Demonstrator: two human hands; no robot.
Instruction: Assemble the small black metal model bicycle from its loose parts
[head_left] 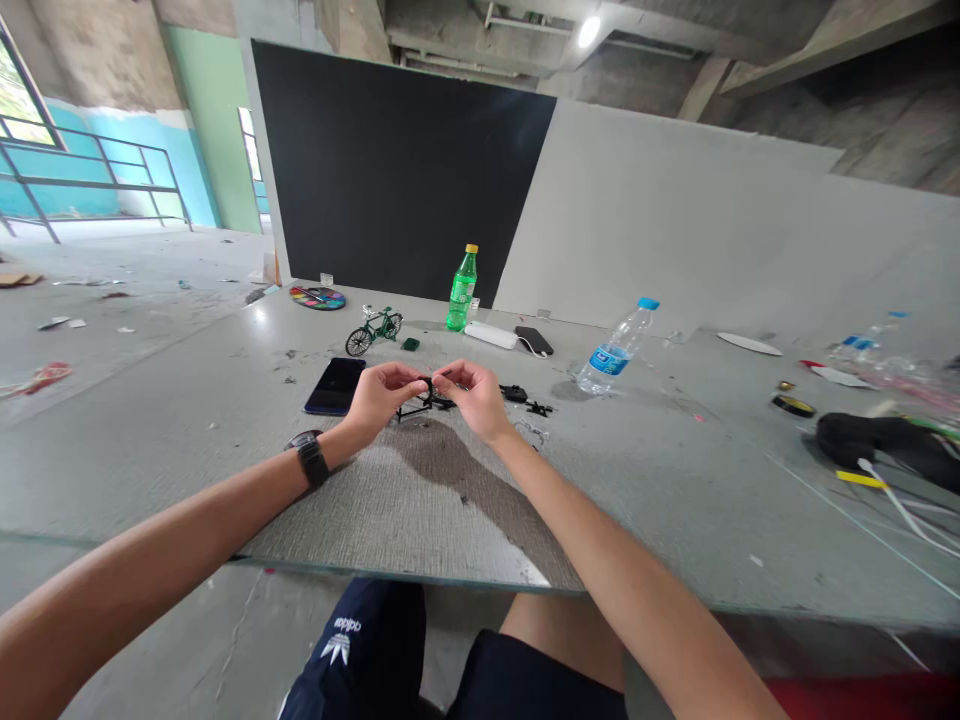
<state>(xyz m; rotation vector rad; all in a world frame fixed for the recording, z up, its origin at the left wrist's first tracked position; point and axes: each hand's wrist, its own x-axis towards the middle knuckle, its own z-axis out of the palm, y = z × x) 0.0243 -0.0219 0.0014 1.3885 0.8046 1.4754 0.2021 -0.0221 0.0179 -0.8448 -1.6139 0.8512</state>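
Close together over the table, my left hand and my right hand both pinch a small black bicycle frame part. Fingers hide much of it. Just right of my right hand lie small black parts and another black piece, with clear bits nearer me. Behind my hands a green model bicycle stands upright, a small green piece beside it. A dark phone lies flat beside my left hand.
A green bottle, a white power bank and a dark phone are at the back. Right of them leans a clear water bottle. A paint palette lies back left; black tape and a black pouch lie far right.
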